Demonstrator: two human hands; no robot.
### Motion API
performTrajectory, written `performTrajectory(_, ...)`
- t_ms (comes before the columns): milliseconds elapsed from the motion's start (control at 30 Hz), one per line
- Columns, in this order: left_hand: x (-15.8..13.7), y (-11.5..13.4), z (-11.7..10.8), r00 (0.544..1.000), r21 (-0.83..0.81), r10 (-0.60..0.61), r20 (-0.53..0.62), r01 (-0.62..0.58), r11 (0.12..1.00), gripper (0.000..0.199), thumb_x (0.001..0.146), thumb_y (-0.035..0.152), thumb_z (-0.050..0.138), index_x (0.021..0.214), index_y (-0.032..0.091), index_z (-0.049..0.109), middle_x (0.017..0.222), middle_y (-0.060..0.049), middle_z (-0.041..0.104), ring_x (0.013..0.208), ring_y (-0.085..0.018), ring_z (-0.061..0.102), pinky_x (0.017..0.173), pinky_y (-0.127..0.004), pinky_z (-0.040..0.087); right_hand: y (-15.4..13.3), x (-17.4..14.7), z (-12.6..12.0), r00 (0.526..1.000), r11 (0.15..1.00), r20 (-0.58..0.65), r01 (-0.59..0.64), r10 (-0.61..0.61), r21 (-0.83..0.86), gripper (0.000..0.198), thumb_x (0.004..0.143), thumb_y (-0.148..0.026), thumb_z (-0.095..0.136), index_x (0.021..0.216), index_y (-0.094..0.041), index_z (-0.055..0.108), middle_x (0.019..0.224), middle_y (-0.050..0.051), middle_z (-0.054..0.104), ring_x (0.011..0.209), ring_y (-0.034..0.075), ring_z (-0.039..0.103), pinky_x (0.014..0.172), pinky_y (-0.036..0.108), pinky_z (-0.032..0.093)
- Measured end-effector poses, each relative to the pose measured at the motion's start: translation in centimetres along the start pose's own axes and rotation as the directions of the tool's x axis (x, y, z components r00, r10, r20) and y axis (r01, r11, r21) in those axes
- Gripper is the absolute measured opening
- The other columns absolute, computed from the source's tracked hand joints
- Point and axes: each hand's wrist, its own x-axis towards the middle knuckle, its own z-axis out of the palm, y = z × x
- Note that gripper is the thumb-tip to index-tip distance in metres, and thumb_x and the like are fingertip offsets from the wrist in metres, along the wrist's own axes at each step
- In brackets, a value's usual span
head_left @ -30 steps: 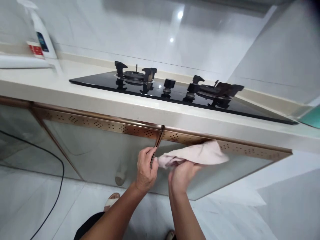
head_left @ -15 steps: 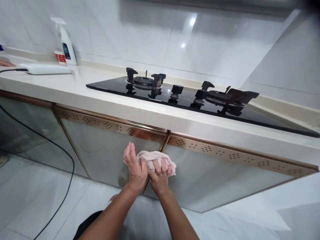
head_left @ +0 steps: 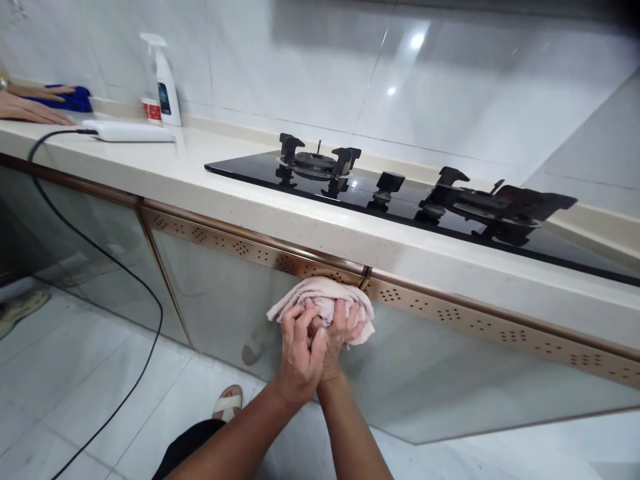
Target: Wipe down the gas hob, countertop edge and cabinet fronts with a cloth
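A pale pink cloth (head_left: pixel 315 290), folded and bunched, is held in front of the cabinet doors, just below the perforated metal strip (head_left: pixel 240 247). My left hand (head_left: pixel 301 347) is closed on its lower left part, fingers curled into the folds. Close beside it, my right hand (head_left: pixel 340 333) grips the cloth with bent fingers, and the two hands touch. Behind the cloth is the seam between the left cabinet door (head_left: pixel 215 300) and the right cabinet door (head_left: pixel 450 367). Whether the cloth presses on the doors I cannot tell.
Above is the countertop (head_left: pixel 320 223) with a black gas hob (head_left: pixel 360 193). A spray bottle (head_left: pixel 167 87), a red-and-white cup (head_left: pixel 151 110) and a white device (head_left: pixel 130 131) with a black cable (head_left: pixel 115 267) stand left. Another person's hands (head_left: pixel 35 107) are by a blue cloth (head_left: pixel 70 99).
My left hand, open beside the cloth before, has closed on it. The cloth is more spread out and higher against the cabinet. The view has shifted left, showing more of the other person's hands.
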Motion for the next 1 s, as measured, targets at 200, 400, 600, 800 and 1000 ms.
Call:
performTrajectory(200, -1.4, -0.2, 1.1, 0.998, -0.054, -0.051, 0.031, 0.052, 0.997, 0.046, 0.102, 0.038, 0.04, 0.147, 0.027, 0.041, 0.141, -0.014, 0.041, 0.133, -0.024, 0.047, 0.107, -0.043, 0.047, 0.6, 0.1, -3.1, 0.984, 0.995, 0.162, 0.087, -0.08, -0.042, 0.043, 0.098, -0.038, 0.052, 0.14, -0.032, 0.054, 0.161, 0.013, 0.027, 0.152, 0.042, 0.008, 0.112, 0.075, 0.015)
performTrajectory(400, -2.7, -1.0, 2.5, 0.987, -0.019, -0.155, 0.044, 0.156, 0.988, 0.065, 0.102, 0.045, 0.038, 0.16, 0.024, 0.015, 0.159, -0.02, 0.025, 0.151, -0.029, 0.028, 0.119, -0.053, 0.033, 1.0, 1.7, -6.3, 0.986, 0.883, -0.037, -0.126, 0.16, 0.453, 0.034, 0.103, -0.03, 0.033, 0.127, -0.018, 0.053, 0.14, 0.019, 0.054, 0.137, 0.028, 0.049, 0.111, 0.06, 0.038)
performTrajectory(600, -1.8, -2.7, 5.7, 0.985, 0.094, -0.125, -0.123, 0.137, 0.986, 0.092, 0.088, 0.053, 0.063, 0.159, 0.02, 0.016, 0.163, -0.025, 0.018, 0.155, -0.04, 0.014, 0.12, -0.066, 0.022, 0.2, 1.9, -6.2, 0.976, 0.871, -0.189, -0.005, 0.112, 0.491, 0.017, 0.101, -0.02, 0.041, 0.115, -0.021, 0.051, 0.123, 0.013, 0.062, 0.12, 0.021, 0.06, 0.1, 0.049, 0.05)
performTrajectory(800, 0.1, -3.0, 5.6, 0.98, 0.179, -0.007, -0.2, 0.043, 0.983, 0.088, 0.087, 0.039, 0.069, 0.157, 0.025, 0.018, 0.163, -0.023, 0.019, 0.156, -0.037, 0.014, 0.122, -0.064, 0.02, 2.3, 2.9, -7.3, 0.918, 0.971, -0.39, 0.025, 0.072, 0.24, 0.027, 0.099, -0.02, 0.045, 0.123, -0.016, 0.055, 0.129, 0.016, 0.056, 0.125, 0.028, 0.054, 0.103, 0.059, 0.046)
performTrajectory(1000, 3.9, -5.3, 1.1, 0.949, 0.065, -0.052, -0.312, 0.076, 0.995, 0.088, 0.086, 0.023, 0.067, 0.158, 0.023, 0.016, 0.165, -0.02, 0.019, 0.155, -0.032, 0.019, 0.127, -0.055, 0.015, 5.9, 3.3, -6.4, 0.875, 0.954, -0.483, -0.128, -0.019, -0.27, 0.055, 0.098, -0.022, 0.05, 0.151, -0.015, 0.039, 0.149, 0.026, 0.042, 0.146, 0.04, 0.032, 0.109, 0.073, 0.032)
